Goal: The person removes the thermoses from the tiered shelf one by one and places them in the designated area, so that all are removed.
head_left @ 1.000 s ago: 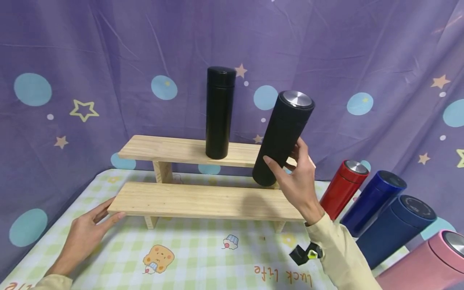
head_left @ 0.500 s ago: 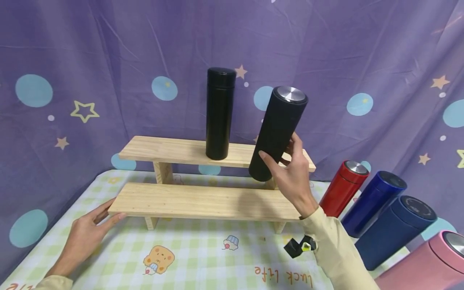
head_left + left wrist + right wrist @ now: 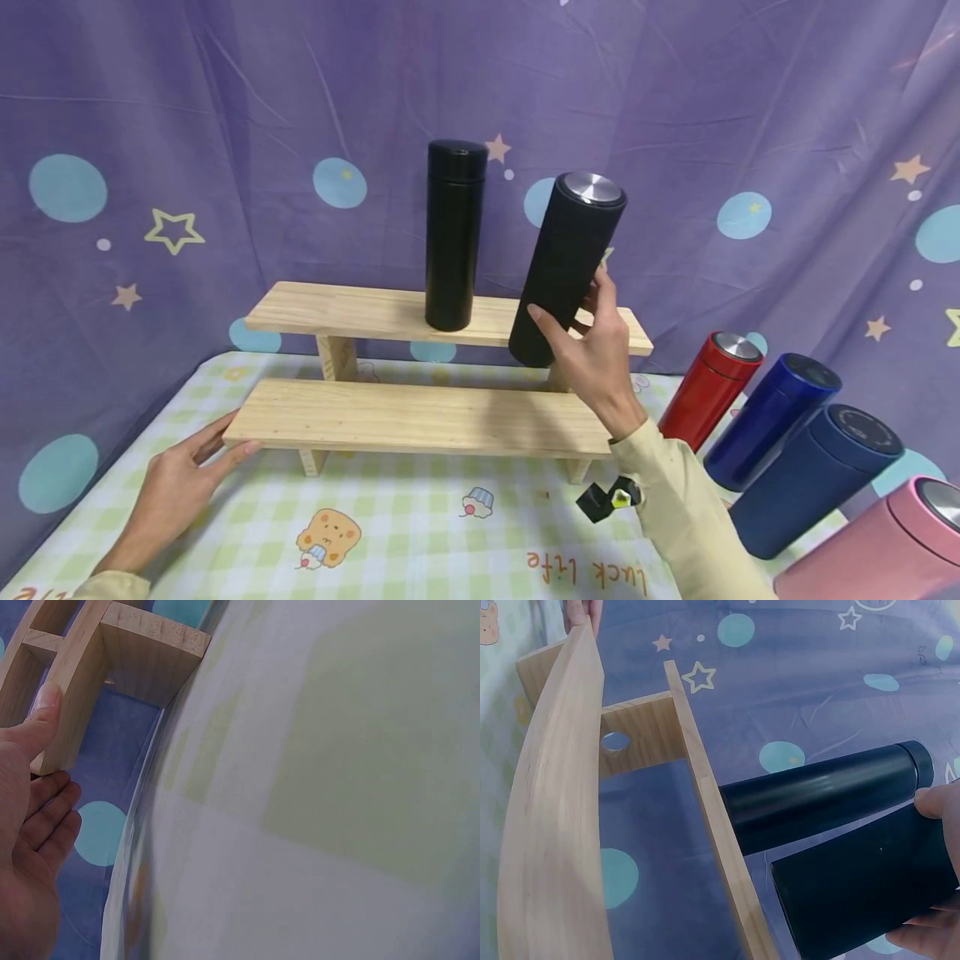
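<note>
- Gripping near shelf [image 3: 420,417] by left end with left hand [image 3: 172,479].
- Holding tilted bottle [image 3: 567,258] with right hand [image 3: 596,358].
- Ideally righting it, clearing upright bottle [image 3: 453,242] at left.

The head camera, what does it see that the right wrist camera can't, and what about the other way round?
Only the head view shows the red bottle, the bright blue bottle, the dark blue bottle and the pink bottle.

Only the right wrist view shows the round hole in a wooden support.

Both show the wooden shelf, the standing black bottle, the tilted black bottle in the right hand, and the left hand holding the shelf's end.
</note>
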